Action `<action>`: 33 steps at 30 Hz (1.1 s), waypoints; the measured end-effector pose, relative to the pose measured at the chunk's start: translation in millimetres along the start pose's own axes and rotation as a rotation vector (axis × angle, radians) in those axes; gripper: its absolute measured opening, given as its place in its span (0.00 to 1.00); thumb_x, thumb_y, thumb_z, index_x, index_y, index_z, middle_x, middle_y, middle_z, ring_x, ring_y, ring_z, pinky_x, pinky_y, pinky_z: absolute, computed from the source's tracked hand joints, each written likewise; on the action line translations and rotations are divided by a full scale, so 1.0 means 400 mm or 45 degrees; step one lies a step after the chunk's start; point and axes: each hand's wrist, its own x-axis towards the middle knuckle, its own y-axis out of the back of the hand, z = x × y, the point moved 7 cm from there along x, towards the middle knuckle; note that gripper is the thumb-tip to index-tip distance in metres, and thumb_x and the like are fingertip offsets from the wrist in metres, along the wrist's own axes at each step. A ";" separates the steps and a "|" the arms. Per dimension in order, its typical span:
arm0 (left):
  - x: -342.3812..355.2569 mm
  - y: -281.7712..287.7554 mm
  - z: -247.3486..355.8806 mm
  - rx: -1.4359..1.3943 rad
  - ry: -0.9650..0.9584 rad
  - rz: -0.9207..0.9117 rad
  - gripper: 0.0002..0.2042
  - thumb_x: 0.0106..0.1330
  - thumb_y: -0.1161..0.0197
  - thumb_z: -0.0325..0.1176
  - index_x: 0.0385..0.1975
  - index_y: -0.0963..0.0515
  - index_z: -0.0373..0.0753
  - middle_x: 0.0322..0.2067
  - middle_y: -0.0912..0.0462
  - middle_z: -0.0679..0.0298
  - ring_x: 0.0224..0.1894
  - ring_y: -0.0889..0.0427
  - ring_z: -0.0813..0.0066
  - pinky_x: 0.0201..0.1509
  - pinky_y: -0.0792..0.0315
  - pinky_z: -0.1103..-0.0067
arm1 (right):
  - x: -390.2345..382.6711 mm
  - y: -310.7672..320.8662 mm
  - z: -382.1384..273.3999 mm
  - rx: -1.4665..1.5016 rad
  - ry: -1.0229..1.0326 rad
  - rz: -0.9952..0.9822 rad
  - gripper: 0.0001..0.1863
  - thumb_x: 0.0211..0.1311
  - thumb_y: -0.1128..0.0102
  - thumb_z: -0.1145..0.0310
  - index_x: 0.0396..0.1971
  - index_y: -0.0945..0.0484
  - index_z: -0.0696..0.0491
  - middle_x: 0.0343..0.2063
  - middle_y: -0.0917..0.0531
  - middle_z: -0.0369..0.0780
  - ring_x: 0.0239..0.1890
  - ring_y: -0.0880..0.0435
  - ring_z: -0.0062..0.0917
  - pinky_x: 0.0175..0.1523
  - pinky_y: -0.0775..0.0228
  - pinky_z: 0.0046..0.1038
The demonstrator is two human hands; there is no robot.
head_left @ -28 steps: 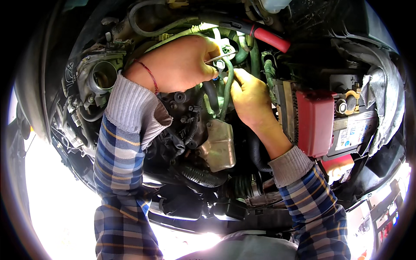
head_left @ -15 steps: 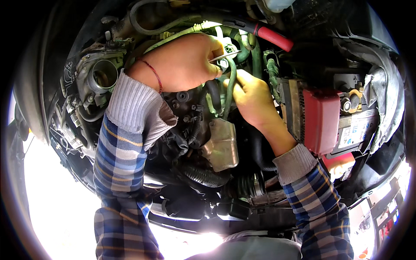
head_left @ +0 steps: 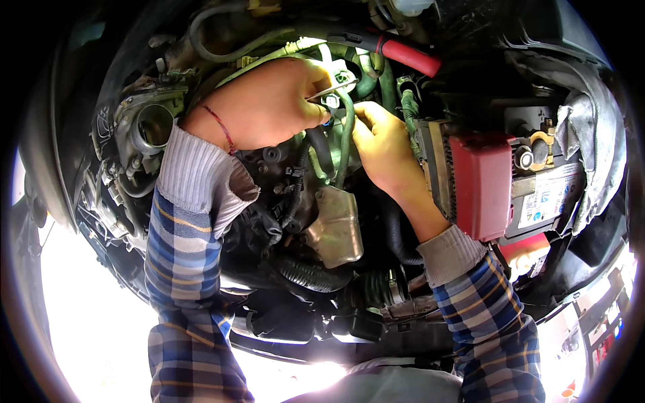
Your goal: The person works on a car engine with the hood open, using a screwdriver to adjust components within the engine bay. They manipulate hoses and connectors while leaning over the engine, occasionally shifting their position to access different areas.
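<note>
Deep in a car's engine bay, my left hand [head_left: 275, 104] is closed, with a thin metal strip-like tool [head_left: 334, 89] pinched between thumb and fingers. The tool's free end points right, past a brightly lit fitting [head_left: 344, 76]. A green-lit rubber hose [head_left: 347, 138] runs down just right of my left fingertips. On the hose's other side, my right hand [head_left: 386, 144] is closed, its thumb and forefinger pressed together beside the hose. What those fingers grip is hidden. A small blue part [head_left: 328, 122] shows under my left thumb.
A red-handled work light [head_left: 411, 57] lies above my hands. To the right stands a battery [head_left: 547, 195] beside a red cover [head_left: 480, 188]. A metal heat shield [head_left: 336, 228] sits below the hose, and an open throttle body [head_left: 154, 126] is at left.
The whole view has shifted slightly, so the engine bay sits a little farther left in the picture. Both hands stay at the same spot by the hose, with the tool still in my left.
</note>
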 end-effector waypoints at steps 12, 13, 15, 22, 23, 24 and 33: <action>0.000 -0.002 0.000 -0.049 0.073 -0.056 0.14 0.65 0.33 0.33 0.45 0.25 0.31 0.29 0.28 0.65 0.24 0.31 0.79 0.27 0.32 0.75 | -0.010 0.004 -0.016 -0.367 0.087 0.000 0.09 0.69 0.41 0.69 0.42 0.19 0.58 0.27 0.16 0.49 0.28 0.17 0.32 0.37 0.26 0.34; -0.001 -0.001 0.002 -0.032 0.070 -0.068 0.14 0.65 0.33 0.33 0.45 0.25 0.32 0.29 0.28 0.65 0.24 0.31 0.78 0.27 0.32 0.75 | -0.010 0.002 -0.018 -0.365 0.078 -0.005 0.09 0.69 0.41 0.69 0.42 0.19 0.58 0.27 0.16 0.49 0.28 0.17 0.34 0.37 0.26 0.35; -0.004 0.000 0.002 -0.056 0.093 -0.057 0.14 0.65 0.33 0.33 0.45 0.24 0.32 0.28 0.29 0.65 0.24 0.31 0.78 0.27 0.33 0.75 | -0.015 0.004 -0.018 -0.431 0.081 0.007 0.10 0.69 0.40 0.68 0.43 0.19 0.58 0.29 0.16 0.49 0.29 0.16 0.37 0.37 0.26 0.36; 0.000 -0.003 -0.003 -0.025 0.011 -0.014 0.15 0.65 0.32 0.34 0.45 0.24 0.31 0.28 0.30 0.63 0.27 0.30 0.74 0.30 0.32 0.73 | -0.018 -0.003 0.020 -0.681 0.073 0.148 0.10 0.69 0.39 0.66 0.42 0.19 0.57 0.31 0.15 0.50 0.33 0.15 0.42 0.39 0.26 0.38; -0.002 -0.003 -0.003 -0.011 0.009 -0.018 0.15 0.65 0.32 0.34 0.45 0.24 0.31 0.28 0.29 0.63 0.27 0.29 0.74 0.31 0.32 0.72 | -0.021 -0.006 0.017 -0.695 0.074 0.140 0.10 0.69 0.39 0.66 0.42 0.19 0.57 0.31 0.15 0.51 0.34 0.15 0.43 0.39 0.26 0.39; -0.001 -0.002 -0.002 0.003 0.002 -0.022 0.15 0.65 0.32 0.34 0.45 0.24 0.31 0.28 0.29 0.63 0.28 0.29 0.73 0.32 0.32 0.72 | -0.022 -0.005 0.013 -0.691 0.076 0.123 0.10 0.69 0.39 0.66 0.42 0.20 0.57 0.31 0.15 0.51 0.34 0.15 0.44 0.39 0.26 0.39; 0.004 -0.012 -0.003 -0.095 0.122 -0.087 0.11 0.67 0.34 0.33 0.43 0.22 0.33 0.28 0.26 0.65 0.20 0.28 0.76 0.25 0.33 0.75 | -0.016 -0.010 -0.027 -0.675 0.050 -0.062 0.09 0.68 0.38 0.66 0.39 0.21 0.56 0.32 0.16 0.52 0.36 0.17 0.49 0.39 0.26 0.43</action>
